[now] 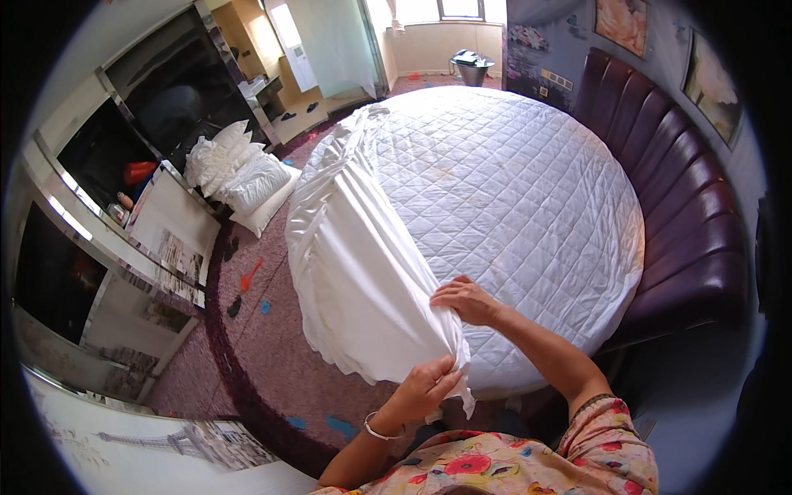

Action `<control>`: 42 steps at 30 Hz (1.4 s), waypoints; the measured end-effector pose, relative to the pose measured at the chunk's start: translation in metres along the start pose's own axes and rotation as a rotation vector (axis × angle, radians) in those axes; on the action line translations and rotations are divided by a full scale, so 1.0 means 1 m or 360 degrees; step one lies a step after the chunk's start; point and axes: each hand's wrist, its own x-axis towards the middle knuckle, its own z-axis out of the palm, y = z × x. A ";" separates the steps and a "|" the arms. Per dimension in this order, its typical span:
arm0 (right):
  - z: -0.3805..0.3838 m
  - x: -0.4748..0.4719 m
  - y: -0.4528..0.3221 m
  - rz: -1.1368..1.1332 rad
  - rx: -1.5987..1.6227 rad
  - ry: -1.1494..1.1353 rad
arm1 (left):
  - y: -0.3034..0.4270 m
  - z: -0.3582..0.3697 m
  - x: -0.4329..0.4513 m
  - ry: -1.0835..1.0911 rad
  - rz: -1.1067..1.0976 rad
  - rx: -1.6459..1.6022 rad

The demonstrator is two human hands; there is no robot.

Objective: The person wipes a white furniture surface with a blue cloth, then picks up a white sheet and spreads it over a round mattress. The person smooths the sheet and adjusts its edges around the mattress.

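Note:
A white sheet (365,266) lies gathered in folds over the left part of a round bed, on top of its quilted white mattress pad (513,179). Near the bed's front edge, my left hand (430,387) grips a bunched corner of the sheet, a loose end hanging beside it. My right hand (467,300) pinches the sheet's folded edge a little farther up, over the pad. The pad is uncovered to the right of the sheet and shows faint yellowish stains.
Several white pillows (241,173) are piled on the floor at the left. A curved purple padded headboard (687,204) borders the bed's right side. A small round table (473,71) stands beyond the bed. Patterned carpet (260,346) runs along the left.

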 end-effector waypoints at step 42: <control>-0.081 -0.191 0.009 -0.0205 -0.0323 -0.0087 | -0.106 0.113 0.219 0.0615 -0.0601 0.1046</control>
